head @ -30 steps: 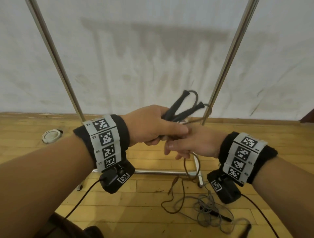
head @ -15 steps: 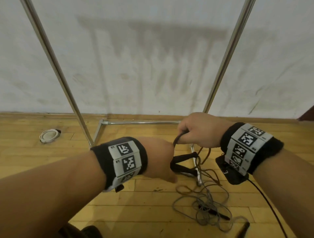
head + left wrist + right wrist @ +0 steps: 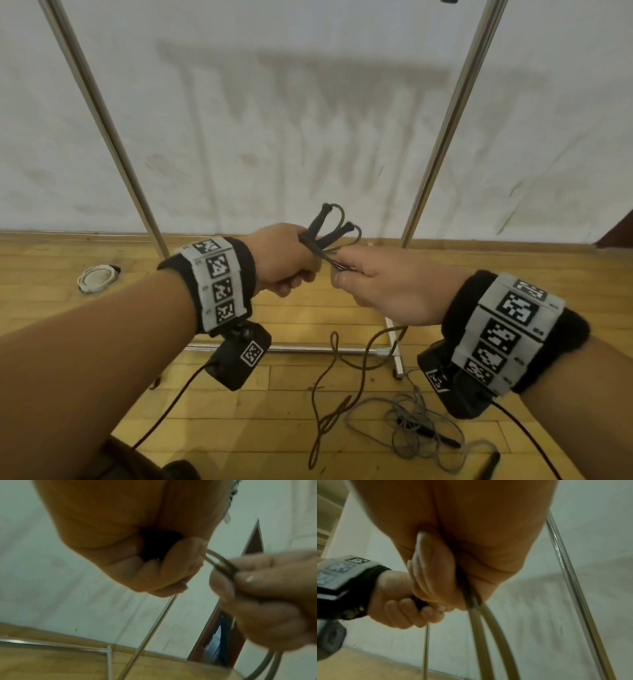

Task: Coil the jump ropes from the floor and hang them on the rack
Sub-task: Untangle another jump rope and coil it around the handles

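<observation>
While we stand facing the rack, the nearest things on the floor (image 3: pixel 239 428) are a grey rope (image 3: pixel 416 423) in a loose tangle low on the right, one of its black handles (image 3: pixel 488 466) at the frame's edge, and just left of it the slack of the brown rope (image 3: pixel 334 411), which trails across the boards and rises toward our hands.

Higher up, our right hand (image 3: pixel 383 291) has its grip clamped on the brown rope: thumb and fingers pinch a couple of strands together, and in the right wrist view the strands drop out from under the curled fingers (image 3: pixel 428 574).

Just beyond and to the left, touching distance from the right, our left hand (image 3: pixel 286 258) is fisted round the two black handles of that same rope (image 3: pixel 323 229). Their tops stick up out of the fist and splay apart, each with a short loop of cord bending back down. In the left wrist view, the curled fingers (image 3: pixel 154 572) are closed tight, with cord running from them to the right hand.

Behind the hands stands the rack (image 3: pixel 442 150): two slanting metal uprights and a low base bar on the floor. Off to the left, by the wall (image 3: pixel 274 120), lies a small white coil (image 3: pixel 97 277).
</observation>
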Demonstrator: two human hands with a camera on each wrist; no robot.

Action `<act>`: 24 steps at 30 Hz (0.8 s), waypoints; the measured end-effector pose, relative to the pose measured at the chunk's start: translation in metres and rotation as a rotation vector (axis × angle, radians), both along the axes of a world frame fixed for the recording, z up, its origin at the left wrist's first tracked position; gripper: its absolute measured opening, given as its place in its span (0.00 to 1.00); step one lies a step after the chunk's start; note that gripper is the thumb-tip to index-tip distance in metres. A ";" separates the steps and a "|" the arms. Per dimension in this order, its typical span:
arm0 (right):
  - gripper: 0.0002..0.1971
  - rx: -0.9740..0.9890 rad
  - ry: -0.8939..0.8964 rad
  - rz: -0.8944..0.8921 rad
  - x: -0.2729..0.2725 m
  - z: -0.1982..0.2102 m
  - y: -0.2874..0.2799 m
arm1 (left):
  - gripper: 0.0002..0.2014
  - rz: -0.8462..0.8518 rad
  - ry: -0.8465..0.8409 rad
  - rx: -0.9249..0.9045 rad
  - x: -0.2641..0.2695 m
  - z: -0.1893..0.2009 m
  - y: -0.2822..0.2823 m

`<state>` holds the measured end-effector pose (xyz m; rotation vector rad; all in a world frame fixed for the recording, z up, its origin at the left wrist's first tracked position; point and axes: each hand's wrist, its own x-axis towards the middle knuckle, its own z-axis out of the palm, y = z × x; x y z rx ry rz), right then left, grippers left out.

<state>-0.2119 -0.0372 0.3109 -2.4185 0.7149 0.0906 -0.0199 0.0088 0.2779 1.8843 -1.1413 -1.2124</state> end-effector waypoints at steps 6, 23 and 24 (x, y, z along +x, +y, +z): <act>0.13 0.139 0.008 -0.070 -0.013 -0.012 -0.020 | 0.11 -0.218 0.525 -0.036 0.014 0.013 0.010; 0.10 -0.331 0.254 0.020 0.003 -0.016 -0.029 | 0.34 -0.607 -0.598 0.280 -0.051 -0.013 0.030; 0.10 -0.389 0.239 0.046 0.007 -0.010 -0.025 | 0.38 -0.579 -0.648 0.261 -0.050 -0.017 0.029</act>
